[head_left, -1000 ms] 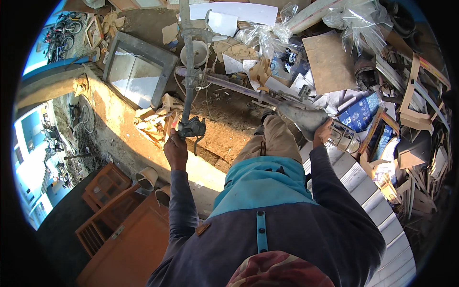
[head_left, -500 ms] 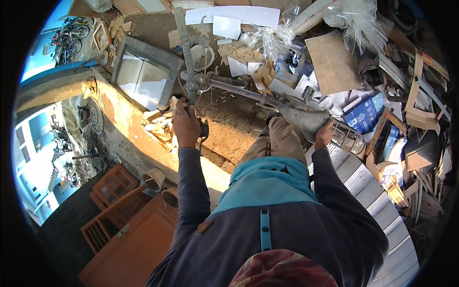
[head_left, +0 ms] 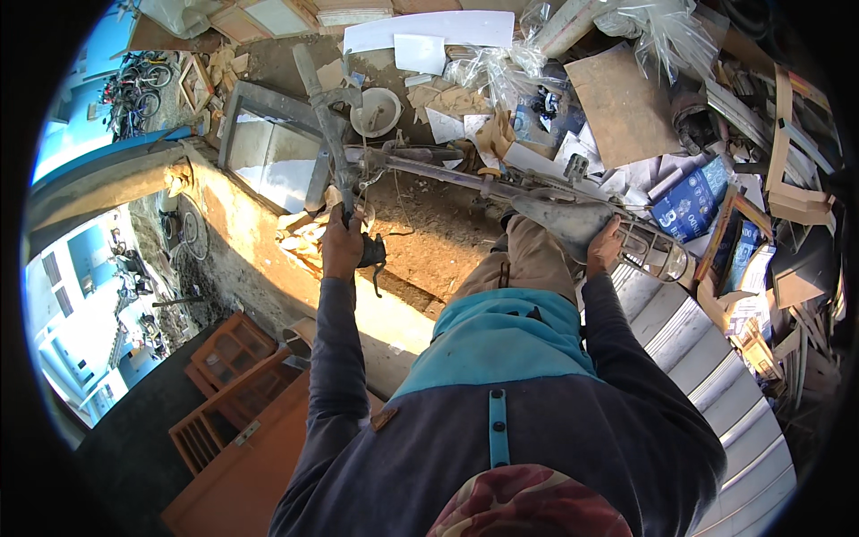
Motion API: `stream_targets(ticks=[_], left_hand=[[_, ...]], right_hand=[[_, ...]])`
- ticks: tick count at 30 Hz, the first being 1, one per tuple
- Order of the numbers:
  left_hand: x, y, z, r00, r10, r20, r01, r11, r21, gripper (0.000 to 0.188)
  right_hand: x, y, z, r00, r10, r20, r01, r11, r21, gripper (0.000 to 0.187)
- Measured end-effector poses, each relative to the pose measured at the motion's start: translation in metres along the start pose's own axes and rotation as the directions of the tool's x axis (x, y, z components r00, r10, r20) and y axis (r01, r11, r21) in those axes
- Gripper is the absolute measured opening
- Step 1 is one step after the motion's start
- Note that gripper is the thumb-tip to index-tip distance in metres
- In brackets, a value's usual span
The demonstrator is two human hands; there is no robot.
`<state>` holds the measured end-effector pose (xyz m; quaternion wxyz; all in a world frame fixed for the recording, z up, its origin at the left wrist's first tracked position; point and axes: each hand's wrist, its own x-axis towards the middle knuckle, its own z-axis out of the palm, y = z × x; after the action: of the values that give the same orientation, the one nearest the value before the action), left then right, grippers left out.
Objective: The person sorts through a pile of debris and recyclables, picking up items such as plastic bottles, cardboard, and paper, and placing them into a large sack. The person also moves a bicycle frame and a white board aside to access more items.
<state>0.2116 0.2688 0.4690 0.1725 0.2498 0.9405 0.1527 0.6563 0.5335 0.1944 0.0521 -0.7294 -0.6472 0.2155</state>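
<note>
An old bicycle (head_left: 443, 170) stands across in front of me, its handlebar to the left and its rear rack (head_left: 664, 257) to the right. My left hand (head_left: 343, 245) is closed around the near grip of the handlebar (head_left: 327, 121), with a dark brake lever (head_left: 376, 254) beside the fingers. At the back of the worn grey saddle (head_left: 557, 220), my right hand (head_left: 606, 246) holds on, fingers over its edge. Loose cables hang by the handlebar stem. My legs and the clutter hide the wheels for the most part.
A grey-framed panel (head_left: 273, 157) and a white bucket (head_left: 377, 112) lie beyond the handlebar. Scrap paper, plastic and a brown board (head_left: 624, 109) are heaped at the right. Pale slats (head_left: 693, 376) lie right of me; orange wooden furniture (head_left: 242, 465) stands at left, below a low wall.
The handlebar has turned, its far end swinging to the left, and my left hand has moved slightly left and nearer with it. My right hand stays at the saddle.
</note>
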Motion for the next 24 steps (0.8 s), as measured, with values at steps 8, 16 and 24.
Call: stream_targets(ticks=[8,16,24], left_hand=[[-0.008,0.008,-0.010,0.999,0.028,-0.032,-0.024,0.993,0.112,0.040],[-0.008,0.010,-0.015,1.000,0.030,0.008,-0.030,0.999,0.046,0.032],[-0.007,0.013,-0.007,1.000,0.003,0.003,-0.003,0.999,0.047,0.039]], right_hand=[[-0.005,-0.014,-0.015,0.987,0.152,0.043,-0.157,0.971,0.181,0.073],[-0.004,-0.004,-0.011,0.995,0.061,0.077,-0.065,0.997,0.045,0.052],[-0.004,-0.010,-0.015,0.997,0.055,0.050,-0.057,0.997,0.043,0.049]])
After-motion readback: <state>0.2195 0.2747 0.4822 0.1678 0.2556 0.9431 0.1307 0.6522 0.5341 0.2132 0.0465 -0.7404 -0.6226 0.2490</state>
